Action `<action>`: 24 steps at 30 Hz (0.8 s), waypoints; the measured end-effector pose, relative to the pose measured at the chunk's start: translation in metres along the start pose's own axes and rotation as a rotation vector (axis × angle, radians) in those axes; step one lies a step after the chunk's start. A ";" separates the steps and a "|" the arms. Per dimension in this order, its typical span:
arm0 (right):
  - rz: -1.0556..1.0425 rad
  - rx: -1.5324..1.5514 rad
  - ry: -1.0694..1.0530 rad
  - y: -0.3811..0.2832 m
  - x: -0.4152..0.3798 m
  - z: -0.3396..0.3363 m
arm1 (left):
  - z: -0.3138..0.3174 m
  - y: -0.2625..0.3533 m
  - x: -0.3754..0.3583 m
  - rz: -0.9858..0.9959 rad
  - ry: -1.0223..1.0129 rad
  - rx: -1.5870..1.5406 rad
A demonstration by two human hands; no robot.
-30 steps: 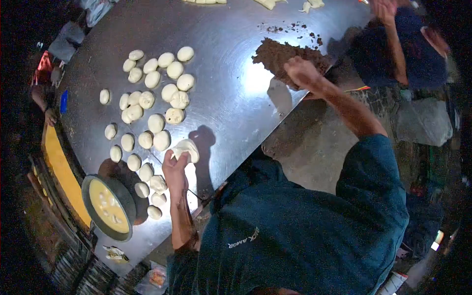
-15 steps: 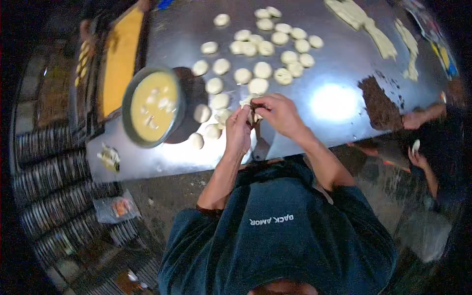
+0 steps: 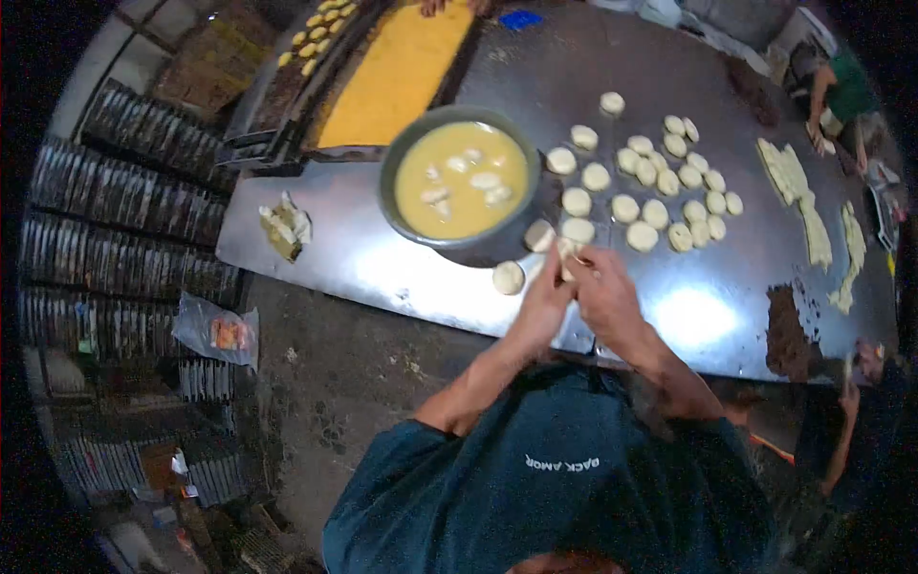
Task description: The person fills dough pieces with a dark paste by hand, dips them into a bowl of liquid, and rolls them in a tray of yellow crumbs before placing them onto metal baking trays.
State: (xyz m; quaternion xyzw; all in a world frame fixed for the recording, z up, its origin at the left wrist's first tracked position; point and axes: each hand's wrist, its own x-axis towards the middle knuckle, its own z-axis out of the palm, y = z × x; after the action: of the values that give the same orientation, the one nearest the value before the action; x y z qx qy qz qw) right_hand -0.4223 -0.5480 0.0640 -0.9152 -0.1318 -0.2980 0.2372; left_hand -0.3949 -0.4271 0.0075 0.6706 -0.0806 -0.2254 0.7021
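Observation:
My left hand (image 3: 545,298) and my right hand (image 3: 607,292) meet over the front part of the metal table (image 3: 459,306). Their fingers are pinched together around a small piece of pale dough (image 3: 568,253), mostly hidden by the fingers. Flattened round dough pieces (image 3: 643,236) lie spread out beyond and to the right of my hands. One dough round (image 3: 509,277) sits just left of my left hand. Further left stands a grey bowl (image 3: 387,182) of yellow liquid with several pale lumps in it.
A yellow-filled tray (image 3: 392,77) lies at the back left. A crumpled wrapper (image 3: 286,228) is on the left corner. Dough strips (image 3: 813,230) and dark filling (image 3: 788,330) lie right. Co-workers are at the right edge; another person's hand (image 3: 435,6) is at the top.
The view has swung left, so the table and bowl appear further right. The dark filling seen between my fingers before no longer shows. My hands remain together around dough.

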 end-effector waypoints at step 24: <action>0.471 0.610 -0.245 0.092 0.026 -0.076 | 0.088 0.047 0.056 0.069 0.116 -0.166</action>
State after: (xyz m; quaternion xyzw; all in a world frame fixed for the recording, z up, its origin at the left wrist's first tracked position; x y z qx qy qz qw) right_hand -0.4034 -0.6628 0.1011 -0.8367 -0.0283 -0.0713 0.5423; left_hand -0.3724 -0.5307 0.0504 0.6188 -0.0438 -0.1677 0.7661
